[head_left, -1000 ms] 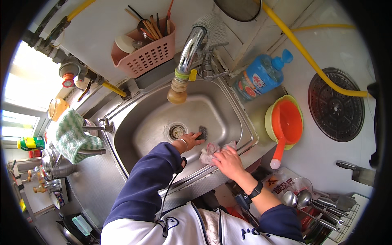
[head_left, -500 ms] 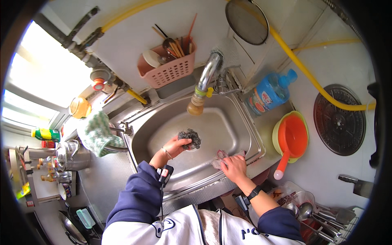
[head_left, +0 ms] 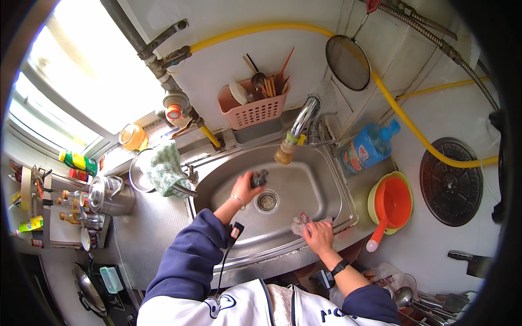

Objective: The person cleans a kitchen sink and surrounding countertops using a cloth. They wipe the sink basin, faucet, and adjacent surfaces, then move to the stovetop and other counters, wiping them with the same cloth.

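Observation:
My left hand (head_left: 246,188) is closed round a dark grey steel wool scrubber (head_left: 260,178) above the basin of the steel sink (head_left: 304,187). Just in front of it the round drain (head_left: 266,201) shows. At the sink's front right rim, my right hand (head_left: 319,236) is closed on a crumpled pinkish-grey cloth (head_left: 301,223); its fingertips are partly hidden. The chrome faucet (head_left: 304,118), with a brownish nozzle (head_left: 285,153), reaches over the back of the basin. No running water can be seen.
Behind the sink stands a pink basket (head_left: 255,111) of utensils. To the right are a blue bottle (head_left: 370,144) and a green basin (head_left: 373,201) holding an orange ladle (head_left: 392,201). Leftward, a green-checked cloth (head_left: 166,167) hangs near a steel pot (head_left: 111,196).
My left hand has moved back with the steel wool, uncovering the drain. My right hand stays at the front right rim with the cloth. The whole view has shifted.

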The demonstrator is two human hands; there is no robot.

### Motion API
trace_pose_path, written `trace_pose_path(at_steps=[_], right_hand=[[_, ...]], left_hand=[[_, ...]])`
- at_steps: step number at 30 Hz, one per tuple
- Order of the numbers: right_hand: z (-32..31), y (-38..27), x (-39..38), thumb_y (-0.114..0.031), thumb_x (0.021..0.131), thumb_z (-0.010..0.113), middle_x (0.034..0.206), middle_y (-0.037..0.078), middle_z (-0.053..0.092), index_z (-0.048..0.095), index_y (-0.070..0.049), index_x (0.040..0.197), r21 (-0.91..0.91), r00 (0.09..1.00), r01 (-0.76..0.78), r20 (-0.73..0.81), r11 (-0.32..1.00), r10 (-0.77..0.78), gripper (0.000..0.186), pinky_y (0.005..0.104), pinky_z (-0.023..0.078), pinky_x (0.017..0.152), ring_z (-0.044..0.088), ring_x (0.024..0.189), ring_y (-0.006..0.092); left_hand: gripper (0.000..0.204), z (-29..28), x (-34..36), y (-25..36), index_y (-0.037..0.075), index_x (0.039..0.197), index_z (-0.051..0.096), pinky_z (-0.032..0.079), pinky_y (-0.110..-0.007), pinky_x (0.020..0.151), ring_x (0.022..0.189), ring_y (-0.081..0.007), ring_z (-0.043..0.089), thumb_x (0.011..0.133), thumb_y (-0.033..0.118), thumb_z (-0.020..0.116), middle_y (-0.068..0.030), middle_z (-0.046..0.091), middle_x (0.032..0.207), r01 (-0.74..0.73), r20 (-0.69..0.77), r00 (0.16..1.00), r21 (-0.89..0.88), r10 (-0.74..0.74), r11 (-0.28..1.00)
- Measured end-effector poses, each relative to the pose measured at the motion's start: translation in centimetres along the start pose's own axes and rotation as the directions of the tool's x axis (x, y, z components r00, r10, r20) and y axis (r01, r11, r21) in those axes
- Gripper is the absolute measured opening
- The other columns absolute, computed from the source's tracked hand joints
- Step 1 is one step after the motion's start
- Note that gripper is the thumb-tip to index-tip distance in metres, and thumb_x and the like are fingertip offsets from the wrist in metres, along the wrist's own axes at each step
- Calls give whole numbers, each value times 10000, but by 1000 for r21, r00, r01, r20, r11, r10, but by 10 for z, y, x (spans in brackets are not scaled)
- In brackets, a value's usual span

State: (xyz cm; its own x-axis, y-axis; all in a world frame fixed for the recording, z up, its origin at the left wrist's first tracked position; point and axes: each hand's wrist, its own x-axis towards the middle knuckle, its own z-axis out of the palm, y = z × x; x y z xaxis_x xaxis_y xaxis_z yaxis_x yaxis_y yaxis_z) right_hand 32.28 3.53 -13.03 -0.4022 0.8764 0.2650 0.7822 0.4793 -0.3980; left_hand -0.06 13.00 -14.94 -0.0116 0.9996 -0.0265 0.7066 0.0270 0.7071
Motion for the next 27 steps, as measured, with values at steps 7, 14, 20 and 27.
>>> trace_pose_path(at_steps=[7, 14, 20, 27], right_hand=[[2, 1, -1, -242, 798, 652, 699, 69, 639, 619, -100, 765, 0, 1000, 4, -29, 1000, -4, 149, 412, 449, 772, 620, 721, 263], [-1, 0, 0, -236, 792, 656, 692, 70, 637, 613, -100, 752, 1, 999, 7, -38, 1000, -7, 149, 409, 449, 763, 618, 704, 262], [-2, 0, 1, -234, 794, 654, 691, 72, 636, 614, -99, 748, 17, 998, 7, -63, 1000, -6, 148, 407, 448, 759, 617, 702, 262], [0, 1, 1, -244, 782, 671, 692, 77, 633, 620, -98, 759, 9, 999, -16, -30, 1000, 16, 157, 404, 448, 750, 617, 698, 265]], left_hand=[[304, -41, 62, 54, 46, 1146, 551, 535, -312, 744, 915, -162, 626, 914, 221, 640, -45, 643, 993, 348, 277, 895, -923, -350, 160], [232, -22, 82, 52, 102, 1057, 602, 500, -287, 662, 825, -124, 611, 894, 258, 657, -17, 649, 953, 467, 449, 881, -876, -150, 117], [243, 26, 39, 82, 140, 1070, 582, 479, -291, 634, 726, -124, 570, 877, 255, 672, 10, 618, 877, 516, 489, 838, -854, -243, 59], [439, -4, 70, 59, 79, 1181, 562, 539, -373, 838, 1039, -219, 616, 922, 433, 602, -75, 638, 1120, 169, 265, 916, -936, -302, -309]])
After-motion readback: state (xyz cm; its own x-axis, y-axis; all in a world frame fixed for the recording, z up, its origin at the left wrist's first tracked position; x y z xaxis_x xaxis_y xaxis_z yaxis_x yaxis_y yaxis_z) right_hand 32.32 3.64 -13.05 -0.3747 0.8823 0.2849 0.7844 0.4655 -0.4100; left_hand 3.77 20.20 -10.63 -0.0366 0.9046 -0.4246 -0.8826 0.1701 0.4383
